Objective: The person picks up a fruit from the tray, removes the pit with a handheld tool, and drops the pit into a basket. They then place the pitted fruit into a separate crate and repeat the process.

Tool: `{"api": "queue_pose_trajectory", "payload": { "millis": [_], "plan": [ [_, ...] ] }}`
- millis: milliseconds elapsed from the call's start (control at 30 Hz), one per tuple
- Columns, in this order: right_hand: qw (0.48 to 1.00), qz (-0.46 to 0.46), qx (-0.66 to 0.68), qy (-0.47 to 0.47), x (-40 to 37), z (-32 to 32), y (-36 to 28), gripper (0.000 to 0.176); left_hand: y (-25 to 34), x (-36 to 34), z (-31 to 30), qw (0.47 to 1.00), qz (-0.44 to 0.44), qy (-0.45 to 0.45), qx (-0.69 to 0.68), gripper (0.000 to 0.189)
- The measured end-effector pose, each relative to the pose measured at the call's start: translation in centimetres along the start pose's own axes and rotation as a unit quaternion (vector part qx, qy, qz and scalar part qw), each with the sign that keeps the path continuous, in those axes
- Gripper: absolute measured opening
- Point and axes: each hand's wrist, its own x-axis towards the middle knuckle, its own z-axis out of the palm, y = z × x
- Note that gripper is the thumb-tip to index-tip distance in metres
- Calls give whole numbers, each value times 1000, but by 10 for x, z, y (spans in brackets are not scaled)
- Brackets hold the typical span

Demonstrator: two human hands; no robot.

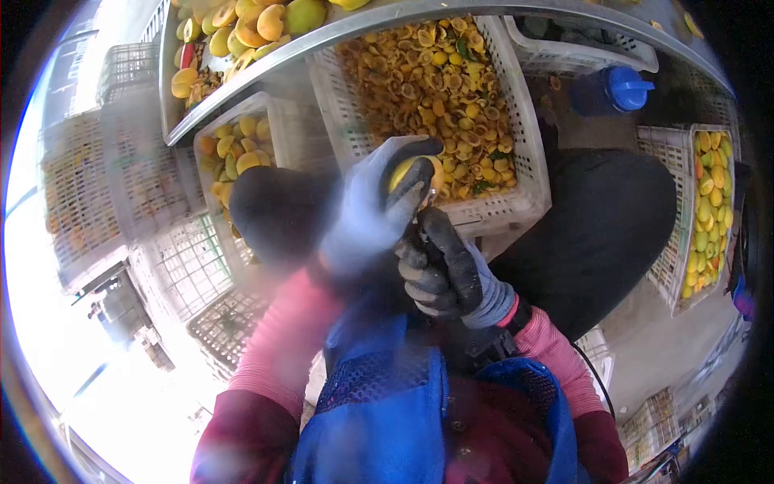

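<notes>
Sitting with knees spread, a person in a blue vest (371,427) and pink sleeves works with two gloved hands over the near edge of a crate (484,216). The left hand (379,187) is closed around a yellow fruit (401,172), thumb and dark-coated fingers wrapping it, so only part of its skin shows. The fruit is held up between the knees, just above the crate's near rim. The right hand (445,273) is just nearer and to the right, its fingers curled in. Something shiny glints between it and the fruit, too small to make out; whether the right hand grips it cannot be told.

The crate is filled with hollowed fruit halves (435,89), orange and brown, with a few green leaves among them. To its left is a smaller crate (278,121) of yellow and orange fruit. Farther off, a metal-edged table (322,36) curves across, bearing cut fruit at its left end. To the far right stands a blue jug (625,89); right of that, a crate (665,234) of yellow-green fruit. Crates are stacked at the left, blurred by glare.
</notes>
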Motion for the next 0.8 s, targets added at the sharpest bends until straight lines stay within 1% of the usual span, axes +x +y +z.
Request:
{"api": "queue_pose_trajectory", "payload": {
  "millis": [33, 67, 100, 133, 200, 233, 333, 367, 433, 467, 500, 533, 600, 700, 800],
  "plan": [
    [997, 31, 48, -57, 2, -6, 1, 46, -6, 1, 3, 999, 42, 17, 15, 29],
    [996, 44, 46, -61, 3, -9, 1, 46, -11, -1, 5, 995, 84, 35, 31, 29],
    [995, 58, 44, -64, 2, -10, -1, 46, -14, -4, 6, 997, 68, 36, 7, 30],
    [995, 69, 39, -68, 2, -12, -3, 46, -18, -6, 5, 999, 33, 24, -15, 32],
    [973, 105, 139, -152, 8, -22, -2, 48, -25, -11, 4, 998, -36, -2, -60, 37],
    [955, 123, 191, -191, 9, -27, 1, 48, -30, -8, 1, 998, 43, -19, -47, 37],
    [923, 127, 254, -259, 12, -29, 4, 48, -31, -8, 5, 996, -1, -18, -91, 39],
    [923, 129, 250, -262, 14, -31, 4, 48, -31, -10, 4, 991, -50, -30, -125, 41],
    [922, 133, 244, -270, 15, -38, 5, 47, -34, -12, 1, 992, -26, -39, -115, 35],
    [930, 133, 241, -244, 14, -38, 4, 46, -37, -13, 1, 993, -15, -44, -111, 32],
    [937, 133, 237, -218, 12, -39, 3, 46, -40, -8, -3, 995, 85, -48, -17, 42],
    [944, 132, 234, -193, 11, -38, 3, 45, -39, -5, -6, 995, 87, -56, 11, 39],
    [933, 134, 247, -224, 13, -33, 4, 45, -33, -4, -11, 992, 87, -68, 67, 33],
    [920, 135, 269, -251, 13, -28, 7, 44, -34, -11, -8, 995, 52, -54, -68, 31],
    [913, 140, 262, -279, 17, -29, 10, 43, -37, -16, 0, 995, 66, -8, -72, 30]
  ]
}}
